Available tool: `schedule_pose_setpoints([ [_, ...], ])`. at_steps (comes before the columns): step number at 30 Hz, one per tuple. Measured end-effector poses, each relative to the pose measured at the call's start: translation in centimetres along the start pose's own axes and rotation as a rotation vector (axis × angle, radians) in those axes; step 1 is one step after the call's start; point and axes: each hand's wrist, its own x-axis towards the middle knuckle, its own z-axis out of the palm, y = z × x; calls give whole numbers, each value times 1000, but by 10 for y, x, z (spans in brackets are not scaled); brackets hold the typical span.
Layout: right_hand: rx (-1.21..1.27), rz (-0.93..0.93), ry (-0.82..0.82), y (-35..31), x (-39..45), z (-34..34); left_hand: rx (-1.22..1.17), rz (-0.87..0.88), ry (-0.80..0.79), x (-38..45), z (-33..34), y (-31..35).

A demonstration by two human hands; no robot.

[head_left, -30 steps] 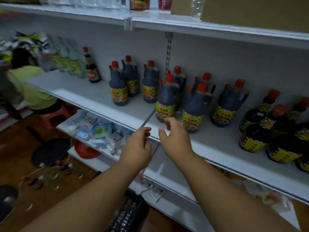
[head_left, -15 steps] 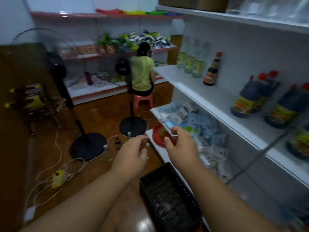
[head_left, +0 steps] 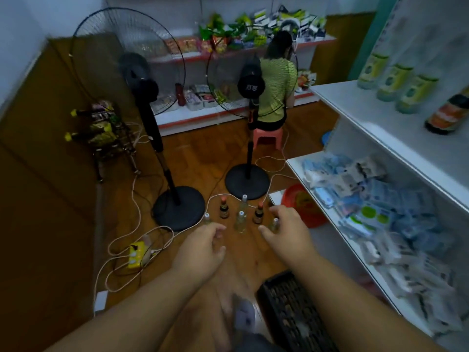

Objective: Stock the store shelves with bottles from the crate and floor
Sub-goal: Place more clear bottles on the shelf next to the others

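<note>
Several small bottles stand on the wooden floor ahead: two dark ones with red caps (head_left: 224,209) (head_left: 258,213) and clear ones with white caps (head_left: 240,221) (head_left: 244,202) (head_left: 207,219). My left hand (head_left: 203,246) hovers just in front of them, fingers apart, holding nothing. My right hand (head_left: 289,231) is spread above the right side of the group, over a clear bottle (head_left: 274,224). A black plastic crate (head_left: 291,313) sits on the floor under my right forearm. The white shelf (head_left: 396,138) to the right carries pale green-labelled bottles (head_left: 392,82) and a dark sauce bottle (head_left: 449,114).
Two black standing fans (head_left: 177,207) (head_left: 247,180) with round bases stand just behind the bottles. White cables and a yellow power strip (head_left: 135,254) lie on the floor at left. A person in a green shirt (head_left: 276,90) sits on a pink stool. A red basin (head_left: 302,207) sits on the lowest shelf.
My view has swung from the shelf of large sauce bottles down to the floor. Both empty hands have dropped towards the small bottles there.
</note>
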Motion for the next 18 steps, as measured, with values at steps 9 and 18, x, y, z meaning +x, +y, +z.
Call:
schedule_pose_setpoints([
  [9, -37, 39, -220, -45, 162, 49, 148, -30, -99, 147, -47, -37],
  [18, -24, 275, -261, -37, 281, 140, 104, 87, -344, 318, -29, -116],
])
